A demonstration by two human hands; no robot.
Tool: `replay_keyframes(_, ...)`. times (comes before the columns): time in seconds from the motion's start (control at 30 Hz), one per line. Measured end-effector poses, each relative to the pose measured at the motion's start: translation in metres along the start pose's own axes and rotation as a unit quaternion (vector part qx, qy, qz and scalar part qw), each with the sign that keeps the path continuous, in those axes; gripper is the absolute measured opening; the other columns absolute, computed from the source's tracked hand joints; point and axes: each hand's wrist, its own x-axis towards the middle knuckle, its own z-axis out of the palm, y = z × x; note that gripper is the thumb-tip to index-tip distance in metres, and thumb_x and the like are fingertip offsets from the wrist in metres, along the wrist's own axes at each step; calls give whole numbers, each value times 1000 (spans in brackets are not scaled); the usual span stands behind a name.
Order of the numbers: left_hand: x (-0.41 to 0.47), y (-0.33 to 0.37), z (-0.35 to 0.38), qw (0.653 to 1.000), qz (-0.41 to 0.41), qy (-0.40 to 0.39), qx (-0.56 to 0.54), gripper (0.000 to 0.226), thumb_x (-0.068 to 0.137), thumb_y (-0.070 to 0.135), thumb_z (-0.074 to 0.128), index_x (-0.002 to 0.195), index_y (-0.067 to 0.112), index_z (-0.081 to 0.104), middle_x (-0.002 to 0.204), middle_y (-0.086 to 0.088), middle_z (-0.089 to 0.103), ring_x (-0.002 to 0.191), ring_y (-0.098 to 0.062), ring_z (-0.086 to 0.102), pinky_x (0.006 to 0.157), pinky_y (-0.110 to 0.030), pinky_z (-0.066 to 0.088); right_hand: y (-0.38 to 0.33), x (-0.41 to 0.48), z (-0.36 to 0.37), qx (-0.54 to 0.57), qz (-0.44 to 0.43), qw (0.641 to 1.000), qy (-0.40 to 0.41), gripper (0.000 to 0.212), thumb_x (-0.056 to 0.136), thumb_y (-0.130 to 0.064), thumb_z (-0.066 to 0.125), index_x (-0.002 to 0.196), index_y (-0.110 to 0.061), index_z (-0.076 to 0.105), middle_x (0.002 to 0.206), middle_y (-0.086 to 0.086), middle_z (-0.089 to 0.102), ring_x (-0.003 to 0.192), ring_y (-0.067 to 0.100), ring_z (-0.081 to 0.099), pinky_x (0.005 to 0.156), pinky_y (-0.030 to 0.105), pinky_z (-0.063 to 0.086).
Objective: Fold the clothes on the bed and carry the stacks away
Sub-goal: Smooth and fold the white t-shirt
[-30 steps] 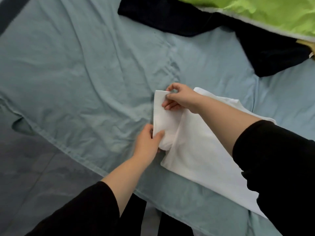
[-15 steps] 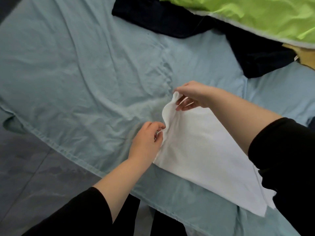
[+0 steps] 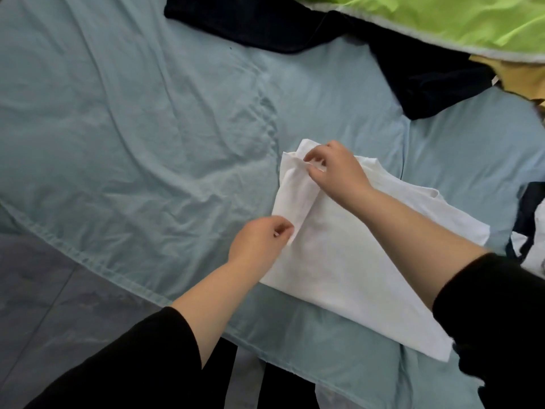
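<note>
Early in the task, by the look of it. White cotton garment (image 3: pixel 339 261) lies on the pale blue bed sheet (image 3: pixel 132 128), side strip folded inward. Left hand (image 3: pixel 259 240) grip pinches the strip's near end, right hand (image 3: pixel 336 169) grip pinches the far end. Black garment (image 3: pixel 413 63) and lime-green cloth (image 3: pixel 442 19) unfolded; no stack visible.

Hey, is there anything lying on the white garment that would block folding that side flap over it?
Nothing visible. The left hand and right hand pinch the flap at its two ends, and the white garment beneath is bare apart from the right forearm crossing it. The black garment lies apart, farther up the bed.
</note>
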Motion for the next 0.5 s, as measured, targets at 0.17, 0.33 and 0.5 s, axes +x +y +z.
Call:
replay_keyframes(0.17,17,-3,-6,981,-88,103,-138,19,85,30,69,100,26,58,93,6,63,84,-13,61,74,-32,49,-11,-32,16,308,146,930,-136,25,96,-21,52,84,-6,68,66,5,66,53,14,61,54,23,50)
replay_keyframes(0.33,18,-7,5,997,-35,22,72,26,81,36,71,90,23,49,90,5,51,82,-19,49,65,-34,39,-12,-4,25,413,233,881,-8,23,94,-11,51,77,-7,66,73,9,67,63,17,62,66,26,52)
replay_keyframes(0.5,6,-8,2,994,-18,9,104,25,83,35,67,83,21,47,89,2,52,86,-23,52,69,-37,44,-20,-7,21,329,254,898,141,23,88,-16,51,64,-15,50,75,6,56,70,18,50,67,32,41)
